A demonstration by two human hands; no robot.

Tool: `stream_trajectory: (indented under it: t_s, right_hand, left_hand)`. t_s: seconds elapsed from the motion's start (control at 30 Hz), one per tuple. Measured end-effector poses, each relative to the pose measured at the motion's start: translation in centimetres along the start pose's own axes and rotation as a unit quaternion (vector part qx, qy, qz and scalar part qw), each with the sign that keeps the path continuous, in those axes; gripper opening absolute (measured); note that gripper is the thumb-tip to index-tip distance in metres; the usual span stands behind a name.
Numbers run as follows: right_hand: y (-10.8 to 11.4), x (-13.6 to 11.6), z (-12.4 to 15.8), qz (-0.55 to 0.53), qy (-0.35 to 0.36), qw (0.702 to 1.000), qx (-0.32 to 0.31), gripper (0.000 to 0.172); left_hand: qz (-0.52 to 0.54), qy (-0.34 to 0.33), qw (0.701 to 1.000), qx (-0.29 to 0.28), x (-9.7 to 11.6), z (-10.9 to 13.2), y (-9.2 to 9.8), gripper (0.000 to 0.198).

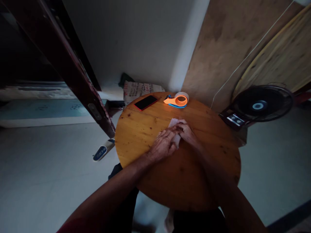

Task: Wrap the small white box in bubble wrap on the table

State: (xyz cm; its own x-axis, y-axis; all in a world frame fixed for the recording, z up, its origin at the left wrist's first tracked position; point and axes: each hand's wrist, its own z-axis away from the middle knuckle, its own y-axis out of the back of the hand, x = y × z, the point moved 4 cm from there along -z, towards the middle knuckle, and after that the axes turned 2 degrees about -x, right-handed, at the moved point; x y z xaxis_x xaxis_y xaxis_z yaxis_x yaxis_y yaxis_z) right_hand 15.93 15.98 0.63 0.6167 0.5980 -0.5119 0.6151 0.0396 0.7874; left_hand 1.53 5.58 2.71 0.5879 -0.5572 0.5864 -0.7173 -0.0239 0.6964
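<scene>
On the round wooden table point(136, 136) lies a pale, folded strip point(177, 139) that looks like paper or thin cloth. My left hand point(164, 142) rests flat across it, fingers stretched toward the right hand and thumb near the strip's lower end. Fingers bent, my right hand point(186, 131) grips the strip's upper part, and its fingertips meet those of the left. Both hands cover much of the strip. Beyond them sits an orange tape dispenser point(167, 101) with a blue edge and a roll of tape. A phone point(145, 102) with a red edge lies to its left.
A dark round fan point(267, 103) stands right of the table. Behind the table is a printed sack point(143, 88) against the wall. A slipper point(100, 152) lies on the floor at left, near a dark door frame point(70, 71). A thin white cord point(239, 66) hangs at the right.
</scene>
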Motion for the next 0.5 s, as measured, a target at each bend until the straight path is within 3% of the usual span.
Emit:
stream_trajectory:
  t_s: [0.1,0.2,0.3,0.5]
  right_hand:
    - [1.0,0.5,0.3,-0.022,-0.029,0.998,0.056,0.021]
    - [2.2,2.2,0.4,-0.060,-0.155,0.980,0.106,0.023]
    - [2.7,3.7,0.4,-0.085,-0.277,0.954,0.083,0.029]
    - [2.0,3.6,-0.9,-0.130,-0.349,0.928,0.013,0.023]
  left_hand:
    - [-0.013,-0.017,1.000,-0.017,0.2,0.0,-0.2,0.048]
    - [-0.018,-0.013,1.000,-0.015,0.2,0.0,-0.2,0.041]
    - [-0.016,-0.016,1.000,-0.010,0.2,0.0,-0.2,0.041]
    - [-0.015,-0.016,1.000,-0.011,0.3,0.0,0.0,0.041]
